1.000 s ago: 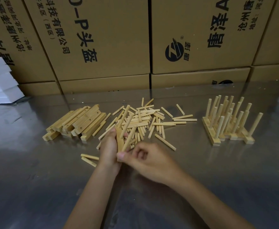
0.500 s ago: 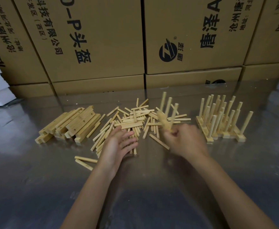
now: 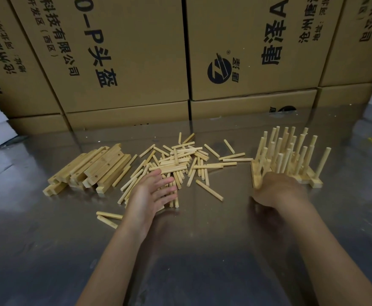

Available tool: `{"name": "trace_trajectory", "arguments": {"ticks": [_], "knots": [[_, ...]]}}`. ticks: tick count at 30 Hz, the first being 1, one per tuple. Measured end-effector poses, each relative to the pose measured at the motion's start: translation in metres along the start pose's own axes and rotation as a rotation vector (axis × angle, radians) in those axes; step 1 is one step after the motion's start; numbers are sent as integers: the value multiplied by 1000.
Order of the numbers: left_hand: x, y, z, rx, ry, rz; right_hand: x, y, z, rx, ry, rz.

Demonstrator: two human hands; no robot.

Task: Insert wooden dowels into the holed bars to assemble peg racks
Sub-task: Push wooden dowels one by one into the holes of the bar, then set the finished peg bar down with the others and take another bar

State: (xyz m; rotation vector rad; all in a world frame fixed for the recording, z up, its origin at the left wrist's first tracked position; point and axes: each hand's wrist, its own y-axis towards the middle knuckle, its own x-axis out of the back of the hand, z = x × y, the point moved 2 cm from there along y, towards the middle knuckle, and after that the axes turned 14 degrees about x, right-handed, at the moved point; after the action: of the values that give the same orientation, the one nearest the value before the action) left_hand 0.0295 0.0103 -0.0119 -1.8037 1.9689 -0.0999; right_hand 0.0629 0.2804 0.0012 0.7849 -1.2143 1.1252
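Head view is showing boxes (image 3: 125,56) lining the tabletop's (image 3: 191,250) far edge. Racks (image 3: 291,157) are standing toward its right edge, bars (image 3: 92,168) left, dowels (image 3: 180,162) between. Right hand (image 3: 277,191) is gripping the nearest rack; left hand (image 3: 152,193), fingers relaxed, is resting on dowels.

Stacked printed cardboard boxes (image 3: 123,51) behind a dim, reflective metal tabletop (image 3: 191,261).

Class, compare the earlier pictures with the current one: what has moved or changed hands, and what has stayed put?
The right hand carried the finished rack rightward and now sets it against the group of finished racks. The left hand let go and spread open over the loose dowels. The stack of holed bars stayed put.
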Motion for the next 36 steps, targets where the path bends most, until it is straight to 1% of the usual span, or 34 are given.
{"name": "trace_trajectory", "arguments": {"ticks": [3, 10, 16, 19, 21, 23, 25, 28, 30, 32, 34, 36], "knots": [[3, 0, 2, -17, 17, 11, -1, 2, -6, -25, 41, 24], [2, -1, 0, -3, -6, -22, 0, 9, -26, -98, 114, -60], [4, 0, -1, -19, -18, -33, 0, 10, -36, -134, 95, -154], [11, 5, -3, -69, -33, -126, 2, 9, -40, -140, 126, -100], [19, 6, -5, -131, -25, -190, 3, 8, -38, -108, 164, -12], [26, 5, -8, -184, -1, -292, 4, 5, -26, -49, 177, 45], [35, 7, -11, -261, 111, -454, 0, 1, -6, 53, 130, 40], [51, 5, -18, -436, 500, -758, -15, -5, 30, 225, 1, -62], [66, 5, -22, -484, 724, -898, -27, -10, 50, 317, -28, -109], [82, 7, -25, -417, 852, -936, -35, -12, 57, 370, -26, -139], [92, 11, -24, -325, 922, -905, -37, -10, 56, 371, -8, -140], [94, 14, -22, -291, 985, -895, -37, -8, 54, 359, 17, -120]]}}
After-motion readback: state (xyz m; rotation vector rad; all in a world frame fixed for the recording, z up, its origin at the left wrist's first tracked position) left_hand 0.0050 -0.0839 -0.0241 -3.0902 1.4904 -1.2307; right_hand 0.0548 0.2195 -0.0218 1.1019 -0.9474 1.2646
